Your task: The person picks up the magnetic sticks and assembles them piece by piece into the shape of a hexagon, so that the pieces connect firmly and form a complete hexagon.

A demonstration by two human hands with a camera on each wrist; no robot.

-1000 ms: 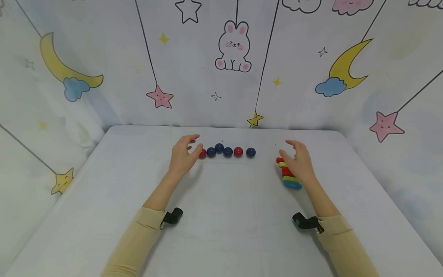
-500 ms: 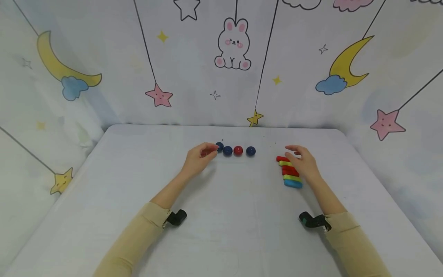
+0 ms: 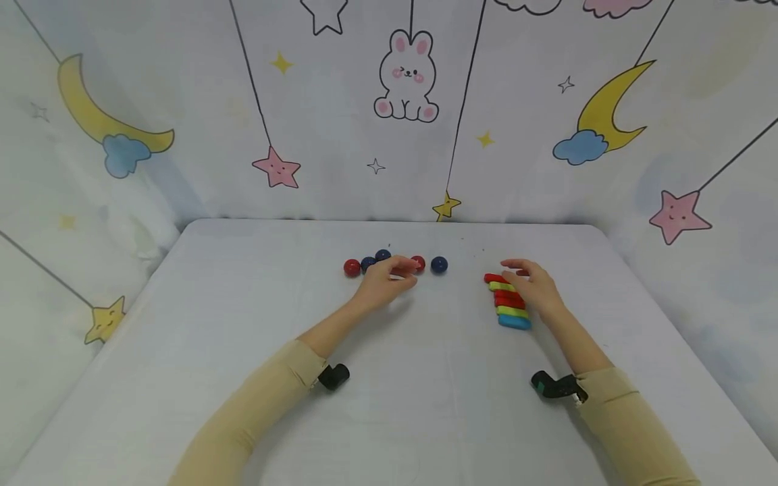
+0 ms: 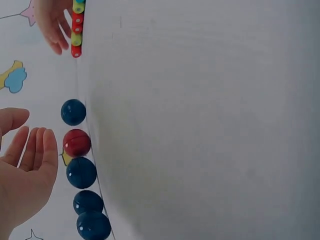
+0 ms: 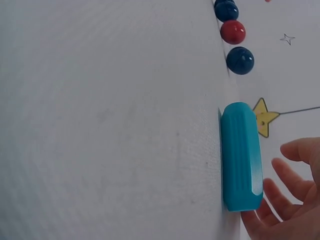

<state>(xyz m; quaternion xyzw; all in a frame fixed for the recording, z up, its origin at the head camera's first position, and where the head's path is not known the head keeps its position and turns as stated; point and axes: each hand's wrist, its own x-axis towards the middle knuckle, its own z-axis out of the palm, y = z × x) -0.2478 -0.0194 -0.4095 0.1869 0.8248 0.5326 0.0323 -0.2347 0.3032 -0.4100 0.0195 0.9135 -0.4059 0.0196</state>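
Observation:
A row of shiny red and dark blue balls lies near the table's back, with a red ball (image 3: 352,268) at its left end and a blue ball (image 3: 439,264) at its right end. My left hand (image 3: 384,283) hovers over the near side of the row, hiding part of it, its fingers loosely bent and holding nothing. Beside it in the left wrist view is another red ball (image 4: 77,143). My right hand (image 3: 535,290) hovers by several coloured sticks, fingers relaxed around no object. The nearest is a ridged blue stick (image 5: 242,157); yellow-green (image 3: 512,312) and red ones lie behind it.
The white-covered table (image 3: 425,378) meets a printed cloth backdrop (image 3: 340,101) behind the balls. A black wrist camera (image 3: 334,376) sits at the left cuff and another black camera (image 3: 553,385) at the right cuff.
My left hand has travelled rightward along the row, from the leftmost red ball to near the right-hand red ball. The right hand has shifted slightly right and nearer. Balls and sticks stay put.

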